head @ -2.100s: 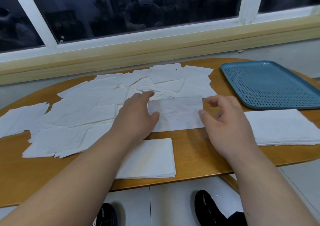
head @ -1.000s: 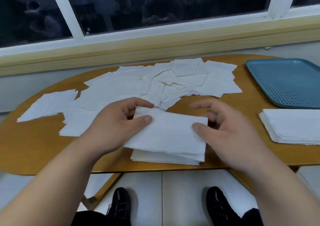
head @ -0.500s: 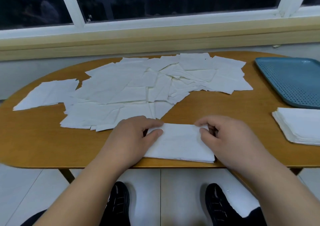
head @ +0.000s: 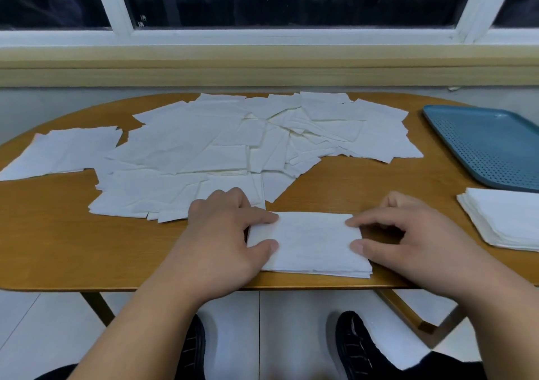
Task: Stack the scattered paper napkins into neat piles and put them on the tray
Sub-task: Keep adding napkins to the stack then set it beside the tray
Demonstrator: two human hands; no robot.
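Head view: napkin pile (head: 312, 242) now flat; left hand (head: 221, 234), right hand (head: 408, 239) hold it.

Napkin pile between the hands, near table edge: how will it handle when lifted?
Probably floppy: the napkin pile is thin soft paper, so a one-end lift would likely sag. Likely light; separate layers show along its near edge, so a push may fan the sheets. Lying flat, it seems unlikely to roll or tip.
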